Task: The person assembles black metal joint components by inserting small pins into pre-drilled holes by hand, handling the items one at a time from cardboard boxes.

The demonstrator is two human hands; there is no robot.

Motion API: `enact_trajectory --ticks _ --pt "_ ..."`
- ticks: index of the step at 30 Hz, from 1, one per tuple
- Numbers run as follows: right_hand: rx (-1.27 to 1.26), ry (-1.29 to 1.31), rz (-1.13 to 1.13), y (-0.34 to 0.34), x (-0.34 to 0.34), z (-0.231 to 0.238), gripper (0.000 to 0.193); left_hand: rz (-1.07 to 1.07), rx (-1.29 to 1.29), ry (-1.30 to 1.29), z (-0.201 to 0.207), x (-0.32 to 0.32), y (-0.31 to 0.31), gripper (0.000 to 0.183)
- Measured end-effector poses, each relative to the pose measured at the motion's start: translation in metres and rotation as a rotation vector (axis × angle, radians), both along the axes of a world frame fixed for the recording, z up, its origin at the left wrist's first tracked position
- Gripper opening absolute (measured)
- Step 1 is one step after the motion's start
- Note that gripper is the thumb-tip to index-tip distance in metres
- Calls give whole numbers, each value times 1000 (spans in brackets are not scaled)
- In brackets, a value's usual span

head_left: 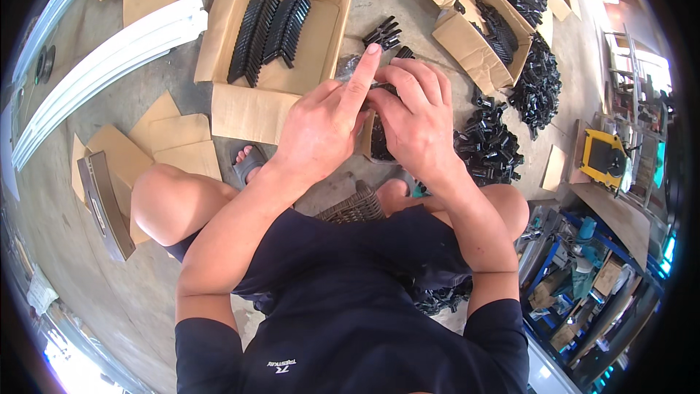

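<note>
My left hand (321, 128) and my right hand (414, 113) meet in front of me. Between their fingertips is a small black part (385, 88), mostly hidden by the fingers. The left index finger is stretched out past it, while the other left fingers curl in. My right fingers bend round the part from the other side. Just below the hands stands a small box of dark pieces (380, 144), partly covered. Beyond the fingertips, a few black plastic parts (383, 32) lie on the floor.
An open cardboard box (332, 44) at the far left holds two neat rows of black parts (284, 29). Another open carton (467, 44) stands far right, beside heaps of loose black parts (488, 142). White metal profiles (109, 66), flattened cardboard (179, 138) and a woven stool (354, 208) are around me.
</note>
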State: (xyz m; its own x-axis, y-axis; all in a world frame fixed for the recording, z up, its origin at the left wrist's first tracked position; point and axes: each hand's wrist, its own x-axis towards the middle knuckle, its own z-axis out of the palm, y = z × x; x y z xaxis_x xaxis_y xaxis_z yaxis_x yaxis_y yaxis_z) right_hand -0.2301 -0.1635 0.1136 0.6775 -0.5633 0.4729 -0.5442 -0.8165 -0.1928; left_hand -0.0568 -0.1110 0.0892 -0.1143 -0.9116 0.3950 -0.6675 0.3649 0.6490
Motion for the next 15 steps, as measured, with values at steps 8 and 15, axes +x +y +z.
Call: enact_trajectory --ticks 8,15 --pt "29 91 -13 4 -1 6 24 0 -57 -84 1 -4 1 79" --pt "153 89 -72 10 -4 3 29 -39 -49 -81 -5 -6 1 86"
